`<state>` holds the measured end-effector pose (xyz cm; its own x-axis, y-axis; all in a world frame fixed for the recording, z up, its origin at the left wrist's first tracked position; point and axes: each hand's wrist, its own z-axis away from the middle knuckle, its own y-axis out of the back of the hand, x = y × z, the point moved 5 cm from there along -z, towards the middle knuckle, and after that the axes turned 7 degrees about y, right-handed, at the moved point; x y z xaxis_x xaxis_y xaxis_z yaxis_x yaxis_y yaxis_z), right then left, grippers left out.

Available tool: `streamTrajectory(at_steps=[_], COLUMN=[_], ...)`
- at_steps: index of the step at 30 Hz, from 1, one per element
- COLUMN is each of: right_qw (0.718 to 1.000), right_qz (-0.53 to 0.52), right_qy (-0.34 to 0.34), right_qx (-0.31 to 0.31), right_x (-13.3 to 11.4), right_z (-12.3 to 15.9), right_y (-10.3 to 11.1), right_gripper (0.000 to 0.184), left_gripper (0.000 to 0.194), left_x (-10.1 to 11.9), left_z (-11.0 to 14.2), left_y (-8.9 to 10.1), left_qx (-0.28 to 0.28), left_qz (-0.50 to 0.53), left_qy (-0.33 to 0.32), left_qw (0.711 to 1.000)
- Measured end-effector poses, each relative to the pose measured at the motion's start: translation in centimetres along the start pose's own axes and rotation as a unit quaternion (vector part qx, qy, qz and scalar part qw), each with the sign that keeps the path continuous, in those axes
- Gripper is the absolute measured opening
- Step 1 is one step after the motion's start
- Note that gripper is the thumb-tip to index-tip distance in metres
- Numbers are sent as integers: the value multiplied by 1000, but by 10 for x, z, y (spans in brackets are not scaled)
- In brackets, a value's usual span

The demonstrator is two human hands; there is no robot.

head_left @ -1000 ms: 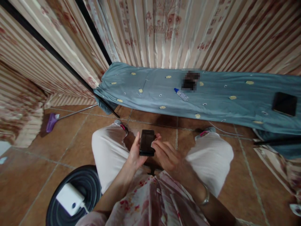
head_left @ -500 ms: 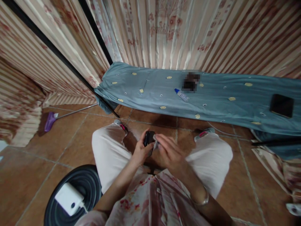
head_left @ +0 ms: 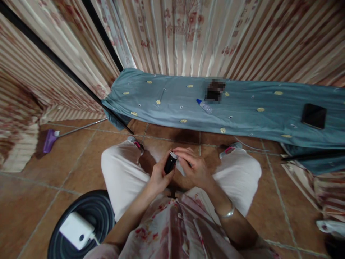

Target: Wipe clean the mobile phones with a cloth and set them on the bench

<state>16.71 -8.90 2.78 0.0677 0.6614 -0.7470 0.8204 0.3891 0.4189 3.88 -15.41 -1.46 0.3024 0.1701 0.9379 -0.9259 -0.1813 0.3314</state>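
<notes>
Between my knees, my left hand point(head_left: 158, 176) is closed around a small black object point(head_left: 169, 164) with a glossy side; its exact kind I cannot make out. My right hand point(head_left: 196, 168) pinches a whitish cloth or tissue point(head_left: 178, 167) and presses it against the top end of the black object. The right fingers partly cover the cloth. Both hands are close together, above the tiled floor and just in front of my body.
Ahead stands a bench with a blue-green cloth point(head_left: 172, 93). On it lie a blue-capped clear bottle point(head_left: 206, 107), a blurred-out dark item point(head_left: 215, 90) and a black phone-like slab point(head_left: 314, 116). A white box point(head_left: 77, 230) rests on a black round stool point(head_left: 105, 205). A purple-headed broom point(head_left: 50, 141) lies left.
The black object has been turned in my left hand, so its glossy side and pale top end now show. My right hand has shifted the cloth to the top edge.
</notes>
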Motion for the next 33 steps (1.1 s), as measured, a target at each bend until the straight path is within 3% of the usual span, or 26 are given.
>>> streamTrajectory(at_steps=[5,13,19,25,30,33], right_qw=[999,1000,1000,998,1000,1000], right_qz=[-29,-10,-5,-61,-28,-22], right_qy=[-37,22,-20,7,-8,0], right_qx=[-3,13,21,5,9,13], right_x=[13,-16,1,-5,5,-3], right_z=[1,6,4,2,3,5], right_y=[4,8,13,17,17,16], right_gripper=[25,27,24,23,23,24], left_gripper=[85,80,84,86,84,84], left_x=[8,10,11,13,13,16], left_z=[9,2,10,9,10,7], left_y=[-1,5,-1,-3,-3,-1], left_qx=[-19,22,-25,-54,-47,-29], left_qz=[47,178,115,91,123,153], left_qy=[16,91,67,52,73,83], left_qw=[999,979,991,993,989,984])
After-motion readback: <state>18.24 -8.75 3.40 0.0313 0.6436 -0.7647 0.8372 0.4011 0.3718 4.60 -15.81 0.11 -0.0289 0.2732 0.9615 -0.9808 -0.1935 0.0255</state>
